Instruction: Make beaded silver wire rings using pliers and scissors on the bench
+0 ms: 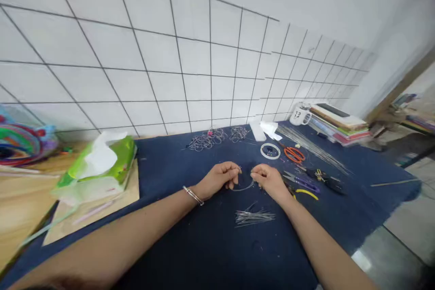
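Between my two hands a thin silvery wire (pixel 243 189) curves down in a loop above the dark blue cloth (pixel 204 244). My left hand (pixel 222 175), with a bangle on its wrist, pinches one end of the wire. At the other end, my right hand (pixel 268 180) is closed with thumb and forefinger together. A small heap of short cut wires (pixel 254 217) lies on the cloth just below my hands. Close to the right hand are pliers with purple handles (pixel 302 182) and a yellow-handled tool (pixel 306 194), partly hidden by that hand.
Coiled wire pieces (pixel 207 139) lie towards the tiled wall. To the right are a white ring (pixel 270 151), orange-handled scissors (pixel 294 155), black pliers (pixel 328 180), long wires (pixel 311 147), a mug (pixel 300 115) and stacked books (pixel 340 122). A green tissue pack (pixel 125 156) sits at left.
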Action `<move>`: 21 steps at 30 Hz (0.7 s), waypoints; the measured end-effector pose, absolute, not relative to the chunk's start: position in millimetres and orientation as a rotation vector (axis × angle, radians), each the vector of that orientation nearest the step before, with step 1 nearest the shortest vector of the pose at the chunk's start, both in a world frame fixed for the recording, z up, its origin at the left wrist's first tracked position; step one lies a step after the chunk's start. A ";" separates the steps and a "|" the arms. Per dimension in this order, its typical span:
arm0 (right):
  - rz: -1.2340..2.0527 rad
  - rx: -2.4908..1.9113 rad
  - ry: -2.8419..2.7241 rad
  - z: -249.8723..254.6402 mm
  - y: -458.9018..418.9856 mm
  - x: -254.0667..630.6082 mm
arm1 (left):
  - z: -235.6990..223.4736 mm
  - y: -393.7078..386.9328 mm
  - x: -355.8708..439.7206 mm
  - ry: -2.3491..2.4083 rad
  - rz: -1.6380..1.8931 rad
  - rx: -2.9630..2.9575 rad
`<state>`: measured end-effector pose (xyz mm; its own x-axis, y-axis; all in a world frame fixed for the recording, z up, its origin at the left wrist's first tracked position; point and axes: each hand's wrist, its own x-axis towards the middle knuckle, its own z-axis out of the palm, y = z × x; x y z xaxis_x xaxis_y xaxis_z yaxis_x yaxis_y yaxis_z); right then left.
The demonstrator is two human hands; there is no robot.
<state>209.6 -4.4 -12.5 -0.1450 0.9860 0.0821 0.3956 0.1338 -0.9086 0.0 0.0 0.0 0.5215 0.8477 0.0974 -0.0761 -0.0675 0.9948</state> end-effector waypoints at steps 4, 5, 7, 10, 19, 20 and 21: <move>0.983 -1.359 -1.660 -9.8 -4.2 210.3 | 1.9 -1.6 -0.9 0.724 0.871 1.442; 0.980 -1.362 -1.667 -10.1 -4.0 210.5 | 2.2 -1.9 -1.0 0.724 0.872 1.440; 0.973 -1.368 -1.690 -11.3 -3.5 211.2 | 2.4 -2.1 -1.2 0.727 0.876 1.436; 0.932 -1.386 -1.740 -12.5 -3.4 212.3 | 1.7 -1.8 -1.0 0.739 0.889 1.437; 0.908 -1.391 -1.765 -7.7 -4.6 211.8 | 2.7 -4.0 1.1 0.701 0.974 1.457; 0.932 -1.390 -1.751 -7.4 -4.8 211.4 | 2.9 -4.7 1.4 0.705 0.971 1.459; 0.953 -1.386 -1.736 -7.1 -5.1 211.0 | 3.1 -5.3 1.6 0.710 0.965 1.463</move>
